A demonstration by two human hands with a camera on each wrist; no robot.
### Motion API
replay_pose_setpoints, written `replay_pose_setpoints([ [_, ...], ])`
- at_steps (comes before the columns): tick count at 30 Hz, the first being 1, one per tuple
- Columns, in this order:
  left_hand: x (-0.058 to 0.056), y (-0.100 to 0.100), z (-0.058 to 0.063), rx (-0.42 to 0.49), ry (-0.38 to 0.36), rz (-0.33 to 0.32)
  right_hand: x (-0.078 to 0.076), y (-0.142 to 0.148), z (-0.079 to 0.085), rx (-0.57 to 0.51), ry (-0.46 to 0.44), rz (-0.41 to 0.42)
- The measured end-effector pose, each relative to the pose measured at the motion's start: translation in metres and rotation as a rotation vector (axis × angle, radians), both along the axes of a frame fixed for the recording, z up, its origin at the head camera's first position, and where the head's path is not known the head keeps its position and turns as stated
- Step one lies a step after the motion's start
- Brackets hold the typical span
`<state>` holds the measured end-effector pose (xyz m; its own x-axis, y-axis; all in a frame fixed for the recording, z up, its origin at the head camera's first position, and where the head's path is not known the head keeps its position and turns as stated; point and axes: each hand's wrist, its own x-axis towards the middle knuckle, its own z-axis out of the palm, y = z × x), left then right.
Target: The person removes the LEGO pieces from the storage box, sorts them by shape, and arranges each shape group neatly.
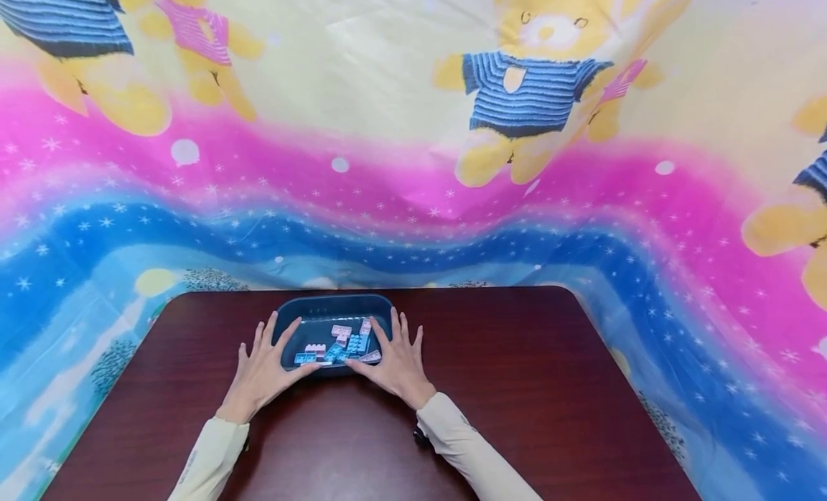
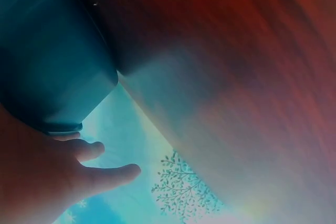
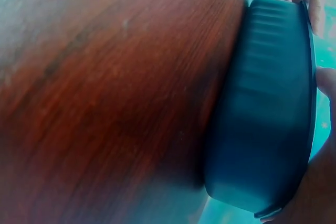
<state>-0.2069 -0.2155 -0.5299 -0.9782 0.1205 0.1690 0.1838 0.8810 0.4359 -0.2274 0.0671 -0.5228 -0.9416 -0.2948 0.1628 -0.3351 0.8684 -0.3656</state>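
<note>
A dark blue-green plastic tray (image 1: 332, 305) stands on the table, with several pink and light-blue toy building bricks (image 1: 354, 342) inside, mostly towards its near and right parts. My left hand (image 1: 258, 377) is at the tray's left end, fingers spread and straight, thumb along the near rim. At the right end, my right hand (image 1: 402, 370) mirrors it, thumb tip at the near rim and index finger reaching over the side. Up close, the left wrist view has the tray's outer wall (image 2: 58, 51) beside the hand; the right wrist view has its long wall (image 3: 262, 103).
The tray is near the far edge of a dark reddish-brown table (image 1: 510, 386) with rounded corners. Behind and around the table hangs a cloth (image 1: 388, 199) printed with teddy bears, in pink, blue and cream. Light sleeves (image 1: 474, 443) cover both forearms.
</note>
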Motion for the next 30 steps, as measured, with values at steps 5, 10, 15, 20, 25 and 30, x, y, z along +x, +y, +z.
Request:
replay_pose_setpoints([
  [5,-0.001,0.0,0.0,0.002,0.003,0.007,-0.002,0.0,-0.001,0.003,0.011,-0.003],
  [10,0.0,0.001,0.001,0.014,-0.004,0.011,-0.003,0.001,0.001,-0.002,0.02,-0.001],
  [15,0.001,0.001,0.002,0.018,0.011,0.009,-0.006,0.001,0.008,-0.102,0.044,0.007],
  [20,0.001,0.002,0.0,0.018,0.015,0.011,-0.012,-0.001,0.014,-0.204,0.035,0.02],
  [25,0.001,0.003,-0.001,0.021,0.029,0.013,-0.018,-0.007,0.02,-0.335,0.001,0.076],
  [30,0.002,0.002,0.0,0.022,0.03,0.018,-0.023,-0.016,0.025,-0.388,-0.065,0.117],
])
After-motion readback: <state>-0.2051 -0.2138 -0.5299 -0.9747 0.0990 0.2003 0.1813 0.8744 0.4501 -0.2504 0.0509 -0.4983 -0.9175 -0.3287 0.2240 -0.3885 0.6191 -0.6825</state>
